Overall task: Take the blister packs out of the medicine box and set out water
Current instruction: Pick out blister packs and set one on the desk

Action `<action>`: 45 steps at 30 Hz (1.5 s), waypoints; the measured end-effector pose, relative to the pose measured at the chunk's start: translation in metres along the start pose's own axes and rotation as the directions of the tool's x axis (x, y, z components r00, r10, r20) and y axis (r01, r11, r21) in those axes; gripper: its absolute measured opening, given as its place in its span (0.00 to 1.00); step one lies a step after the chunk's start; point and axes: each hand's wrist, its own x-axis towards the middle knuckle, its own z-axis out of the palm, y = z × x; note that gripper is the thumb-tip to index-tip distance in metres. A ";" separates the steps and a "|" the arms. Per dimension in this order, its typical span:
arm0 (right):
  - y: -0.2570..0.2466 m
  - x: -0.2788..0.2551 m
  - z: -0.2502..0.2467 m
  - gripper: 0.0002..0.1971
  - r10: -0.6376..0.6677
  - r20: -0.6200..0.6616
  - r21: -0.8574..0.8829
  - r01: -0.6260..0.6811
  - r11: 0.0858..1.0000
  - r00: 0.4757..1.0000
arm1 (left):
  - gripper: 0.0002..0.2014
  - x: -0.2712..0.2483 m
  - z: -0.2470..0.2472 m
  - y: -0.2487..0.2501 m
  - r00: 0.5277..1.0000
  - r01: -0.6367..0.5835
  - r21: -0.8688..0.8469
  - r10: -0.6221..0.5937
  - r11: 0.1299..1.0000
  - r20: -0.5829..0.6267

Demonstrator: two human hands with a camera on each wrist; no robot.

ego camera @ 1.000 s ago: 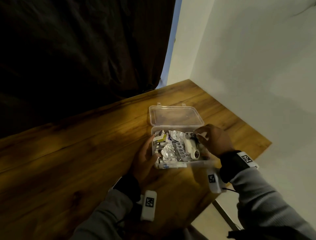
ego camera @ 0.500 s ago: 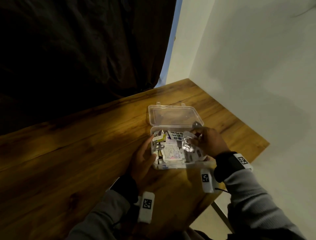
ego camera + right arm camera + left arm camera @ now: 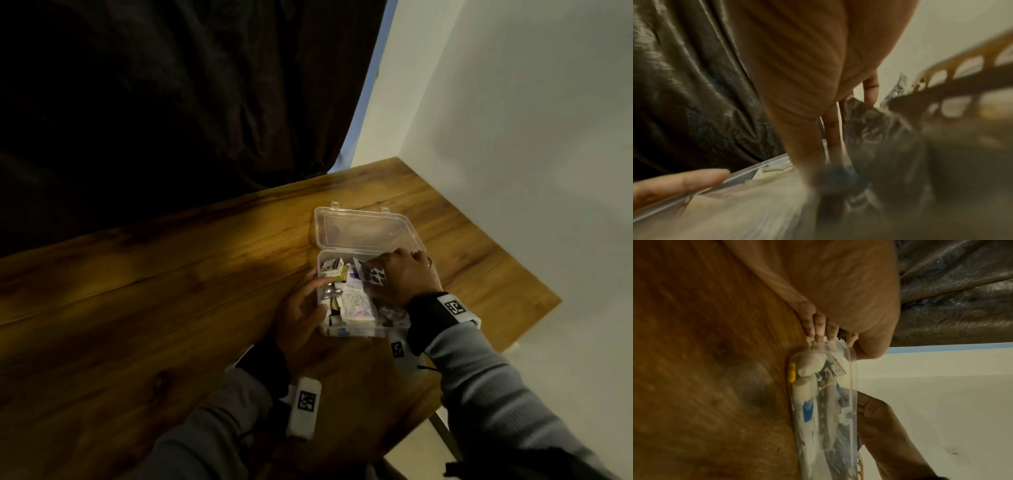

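Observation:
A clear plastic medicine box sits on the wooden table with its lid folded flat behind it. My left hand grips the box's left wall, and its fingertips press against the clear end. My right hand is inside the box at the back right, knuckles up. A blister pack with dark pills sticks out beside its thumb. In the blurred right wrist view the fingers point down among crinkled foil packs. Whether they hold one is unclear. No water is in view.
Small cartons and a white leaflet fill the rest of the box. A dark curtain hangs behind the table and a pale wall stands to the right. The table's right edge runs close beside the box.
My right hand, which held a silver foil pack above the box, has dropped to the back right corner. The white roll and top foil packs no longer show. The left hand stayed.

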 end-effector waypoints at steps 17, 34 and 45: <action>0.024 -0.048 -0.019 0.06 0.345 0.132 0.989 -0.100 -0.107 0.929 | 0.20 0.000 -0.002 0.003 0.999 0.037 0.031 -0.037 0.999 -0.015; -0.021 -0.029 0.019 0.18 0.003 -0.040 0.103 0.001 0.995 0.999 | 0.30 -0.002 -0.003 0.020 0.989 0.151 -0.062 -0.151 0.987 0.003; 0.026 -0.037 -0.007 0.03 0.343 -0.217 0.605 -0.150 0.782 0.914 | 0.29 -0.003 -0.003 0.018 0.986 0.161 -0.059 -0.163 0.985 -0.026</action>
